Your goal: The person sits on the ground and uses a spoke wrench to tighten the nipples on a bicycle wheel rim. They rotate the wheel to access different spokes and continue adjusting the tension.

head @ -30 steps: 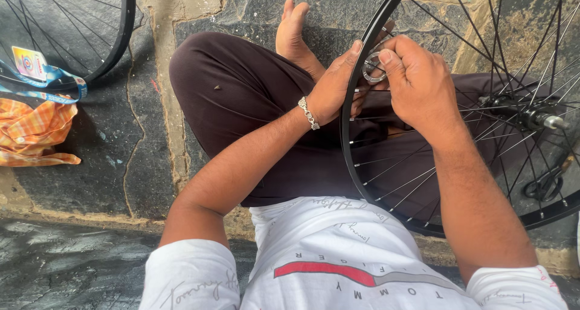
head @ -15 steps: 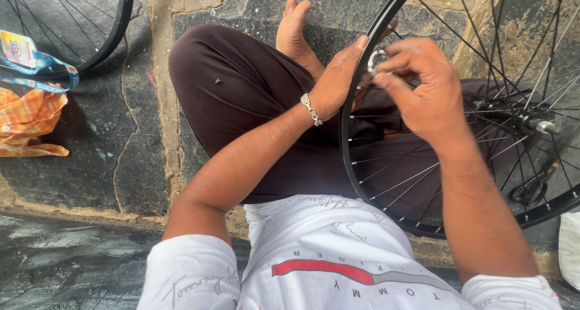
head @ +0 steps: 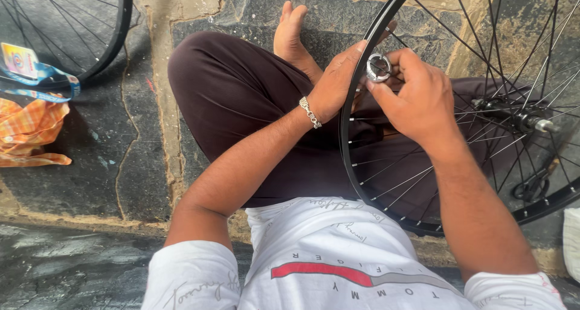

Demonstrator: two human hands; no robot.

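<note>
Here, a person seated cross-legged on dark stone paving works at a black spoked bicycle wheel point(head: 356, 165) propped over the lap. The right hand point(head: 417, 98) has its thumb and fingers closed on a small round silver metal tool point(head: 379, 67), pressed at the rim just above and to the left of its knuckles. The left hand point(head: 338, 83), a silver chain bracelet point(head: 310, 112) at the wrist, curls its fingers round the rim just beside the tool, steadying it; the two hands nearly touch. The tool looks light, hard and smooth, likely slippery, so best pinched across its edge. The wheel seems stiff at the rim but thin in the spokes, so the rim is the sound place to grip. Both forearms reach forward from the white printed T-shirt point(head: 326, 261), elbows bent, the right wrist cocked inward. The silver hub axle point(head: 531, 122) lies well right of the right hand. Far left of the left hand sit a second black wheel point(head: 115, 38), an orange checked cloth point(head: 30, 132) and a blue packet point(head: 36, 74).
</note>
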